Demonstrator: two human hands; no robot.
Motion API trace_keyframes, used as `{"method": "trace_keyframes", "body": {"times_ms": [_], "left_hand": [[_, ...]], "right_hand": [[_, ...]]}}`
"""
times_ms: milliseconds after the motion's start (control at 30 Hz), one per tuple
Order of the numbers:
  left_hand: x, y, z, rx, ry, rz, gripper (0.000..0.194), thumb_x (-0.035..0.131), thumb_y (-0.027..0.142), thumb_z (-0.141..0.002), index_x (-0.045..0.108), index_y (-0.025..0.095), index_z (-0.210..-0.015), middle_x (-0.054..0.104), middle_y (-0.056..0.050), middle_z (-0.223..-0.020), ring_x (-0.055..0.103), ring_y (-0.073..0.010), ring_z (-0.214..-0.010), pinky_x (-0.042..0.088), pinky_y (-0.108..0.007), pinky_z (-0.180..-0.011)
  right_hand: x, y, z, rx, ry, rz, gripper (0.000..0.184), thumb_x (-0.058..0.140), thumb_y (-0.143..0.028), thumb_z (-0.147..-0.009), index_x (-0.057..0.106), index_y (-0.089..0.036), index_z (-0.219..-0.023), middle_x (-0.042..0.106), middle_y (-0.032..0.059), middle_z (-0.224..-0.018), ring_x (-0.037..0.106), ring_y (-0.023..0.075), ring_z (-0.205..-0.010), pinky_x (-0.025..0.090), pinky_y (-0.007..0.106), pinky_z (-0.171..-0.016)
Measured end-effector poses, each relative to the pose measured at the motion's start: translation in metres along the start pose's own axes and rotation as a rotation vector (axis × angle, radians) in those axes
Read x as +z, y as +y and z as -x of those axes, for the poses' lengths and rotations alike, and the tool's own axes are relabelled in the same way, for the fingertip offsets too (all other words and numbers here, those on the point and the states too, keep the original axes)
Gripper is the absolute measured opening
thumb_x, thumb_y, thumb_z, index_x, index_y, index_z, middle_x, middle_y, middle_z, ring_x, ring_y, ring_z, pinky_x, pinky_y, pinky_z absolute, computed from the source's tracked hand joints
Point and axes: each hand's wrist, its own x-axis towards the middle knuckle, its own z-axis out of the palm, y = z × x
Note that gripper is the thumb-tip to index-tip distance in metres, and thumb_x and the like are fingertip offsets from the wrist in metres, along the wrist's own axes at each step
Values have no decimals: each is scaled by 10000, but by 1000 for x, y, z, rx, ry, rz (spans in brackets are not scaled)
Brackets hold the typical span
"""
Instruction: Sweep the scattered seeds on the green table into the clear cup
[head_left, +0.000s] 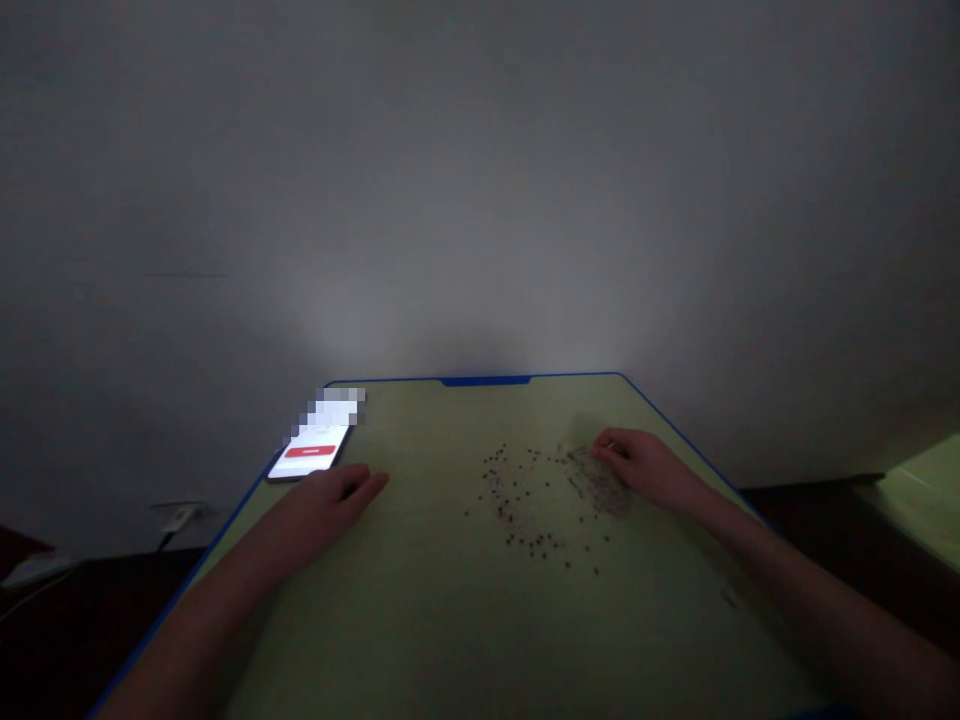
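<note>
Many small dark grains [510, 500] lie scattered over the middle of the pale table. At their right side is a greyish patch of fine, thin bits [600, 485], too blurred to name. My right hand [645, 465] is over the edge of this patch, thumb and fingertips pinched together. Whatever may be between those fingertips is too small to make out. On the left, my left hand [334, 495] rests on the table with its fingers loosely curled, and nothing shows in it. A phone [304, 465] with a lit screen lies just beyond that hand.
The table [420, 620] has a blue rim and stands against a grey wall [480, 200]. A small dark mark [729, 599] shows near my right forearm. Low on the wall at left, a white plug [180, 518] has a dark cable. The room is dim.
</note>
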Motion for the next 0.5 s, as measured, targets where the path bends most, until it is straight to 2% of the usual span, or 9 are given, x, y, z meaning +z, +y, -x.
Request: {"method": "trace_keyframes", "body": {"times_ms": [133,267,367,500], "left_hand": [[0,0,0,-24,-31,6,464,352,609,-802,576,214,-706,619,-17,-682,577,-211,-681,390,-300,-624],[-1,2,0,-52,-49,-20,493,327,615,-802,599,206,-765,641,-34,-738,592,-222,-724,412,-316,-665],[1,2,-2,-34,-63,-34,505,313,621,-804,591,204,-739,629,-29,-705,587,-211,-703,413,-308,-651],[4,0,-3,-33,-71,-40,513,312,624,-806,604,204,-770,642,-30,-732,590,-211,-715,421,-311,-659]], "right_hand": [[-25,19,-4,28,51,-17,319,382,-408,-880,576,-177,-776,552,-4,-528,521,149,-488,385,257,-496],[-31,29,-11,20,100,2,295,403,-401,-862,530,-198,-690,546,1,-555,523,155,-526,377,266,-518],[-26,24,-8,-26,93,1,291,401,-398,-881,517,-209,-693,555,-6,-571,528,152,-540,379,265,-538],[-15,-2,6,-197,66,105,240,410,-343,-914,569,-203,-799,621,12,-671,563,162,-600,392,275,-584]]}}
